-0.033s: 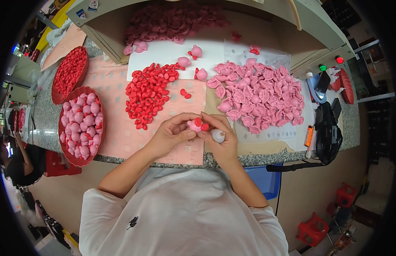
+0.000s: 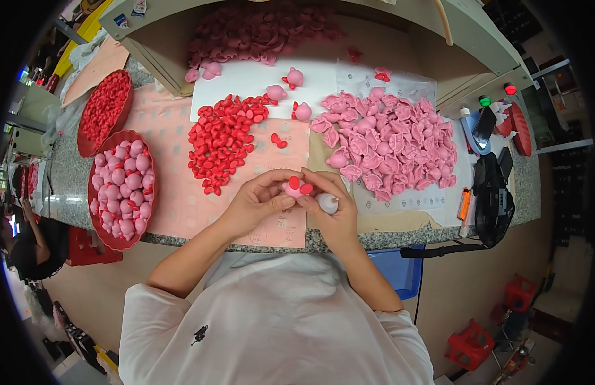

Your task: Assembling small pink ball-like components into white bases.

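Close to the counter's front edge, my left hand (image 2: pixel 249 202) is closed, pinching a small pink ball-shaped figure (image 2: pixel 291 192) with two red oval pieces (image 2: pixel 306 188) on its upper side. The fingertips of my right hand (image 2: pixel 338 221) meet the figure from the other side. That hand is closed round a small white squeeze bottle (image 2: pixel 327 204), whose pale tip points outward to the right. Part of the figure is covered by my fingers. Beyond my hands lie a heap of loose red pieces (image 2: pixel 224 138) and, to the right, a pile of pink hollow shells (image 2: pixel 397 144).
At left, one red basin (image 2: pixel 155 192) holds pink figures and another red basin (image 2: pixel 81 138) holds red pieces. Several pink figures (image 2: pixel 295 77) stand on white paper. A grey cabinet (image 2: pixel 156 58) overhangs the back. A black bag (image 2: pixel 491 199) and an orange lighter (image 2: pixel 464 204) lie right.
The pink figure has turned slightly between my fingers, so its red pieces sit at a different angle. My hands have stayed in nearly the same place.
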`<state>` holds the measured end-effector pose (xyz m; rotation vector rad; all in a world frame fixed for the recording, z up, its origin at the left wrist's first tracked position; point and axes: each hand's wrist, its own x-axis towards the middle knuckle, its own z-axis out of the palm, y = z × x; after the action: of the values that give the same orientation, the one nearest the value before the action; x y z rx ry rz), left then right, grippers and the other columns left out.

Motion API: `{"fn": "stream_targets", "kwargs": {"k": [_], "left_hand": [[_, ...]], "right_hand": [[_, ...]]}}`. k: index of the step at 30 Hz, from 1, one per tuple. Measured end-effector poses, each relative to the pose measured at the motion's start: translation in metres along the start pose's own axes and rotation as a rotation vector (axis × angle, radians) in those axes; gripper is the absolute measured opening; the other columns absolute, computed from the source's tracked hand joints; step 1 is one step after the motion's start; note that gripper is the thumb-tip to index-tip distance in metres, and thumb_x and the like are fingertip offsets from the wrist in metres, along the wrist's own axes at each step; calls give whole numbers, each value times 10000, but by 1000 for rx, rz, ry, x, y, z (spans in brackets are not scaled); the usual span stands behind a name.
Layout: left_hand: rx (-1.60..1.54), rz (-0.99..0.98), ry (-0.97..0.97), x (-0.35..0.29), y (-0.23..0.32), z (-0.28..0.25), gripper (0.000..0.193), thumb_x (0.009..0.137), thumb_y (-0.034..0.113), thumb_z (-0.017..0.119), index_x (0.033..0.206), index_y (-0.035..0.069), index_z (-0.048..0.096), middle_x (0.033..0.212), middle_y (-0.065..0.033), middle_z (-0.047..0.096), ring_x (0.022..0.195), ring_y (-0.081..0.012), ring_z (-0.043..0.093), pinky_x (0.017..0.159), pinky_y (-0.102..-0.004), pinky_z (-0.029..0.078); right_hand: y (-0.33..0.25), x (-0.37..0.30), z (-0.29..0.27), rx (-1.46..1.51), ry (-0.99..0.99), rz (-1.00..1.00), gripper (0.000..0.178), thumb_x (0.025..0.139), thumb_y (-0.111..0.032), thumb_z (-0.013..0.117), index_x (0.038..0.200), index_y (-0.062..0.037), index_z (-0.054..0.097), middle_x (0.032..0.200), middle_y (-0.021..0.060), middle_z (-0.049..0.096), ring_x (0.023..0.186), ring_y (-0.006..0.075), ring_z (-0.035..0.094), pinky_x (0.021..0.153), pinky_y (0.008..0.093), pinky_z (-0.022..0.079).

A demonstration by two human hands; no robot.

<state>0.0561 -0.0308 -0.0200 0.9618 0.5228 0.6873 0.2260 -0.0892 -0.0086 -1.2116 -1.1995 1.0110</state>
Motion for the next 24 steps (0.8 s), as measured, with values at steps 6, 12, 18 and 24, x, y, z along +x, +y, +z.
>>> {"fn": "stream_targets", "kwargs": {"k": [6,12,18,24], "left_hand": [[92,121,40,-3,-9,-3,365,862,-17,600,1209,5,489,1209,-86,522,1097,-177,536,883,-321,502],[68,84,42,-4,-4,4,313,873,1,591,1174,-6,505,1215,-108,523,1100,-208,551,939,-381,500],[7,0,75,2,-5,1,229,903,76,578,1107,-14,527,1207,-110,544,1085,-192,571,949,-360,500],[-33,-231,29,10,6,-5,208,888,83,600,1077,16,544,1131,-110,588,986,-206,625,845,-369,556]], "right_hand": [[2,-4,3,-4,-11,50,369,833,-38,654,1197,-27,591,1141,51,503,970,130,551,846,259,462],[10,-4,-2,126,26,122,347,870,-49,609,1211,-5,564,1108,71,546,928,137,586,833,282,490],[3,-2,-14,254,-43,278,358,891,-66,588,1237,10,534,1006,64,615,885,129,601,808,279,508],[4,1,-26,140,-124,270,392,876,-78,616,1249,7,530,1056,73,621,917,118,596,808,265,502]]}}
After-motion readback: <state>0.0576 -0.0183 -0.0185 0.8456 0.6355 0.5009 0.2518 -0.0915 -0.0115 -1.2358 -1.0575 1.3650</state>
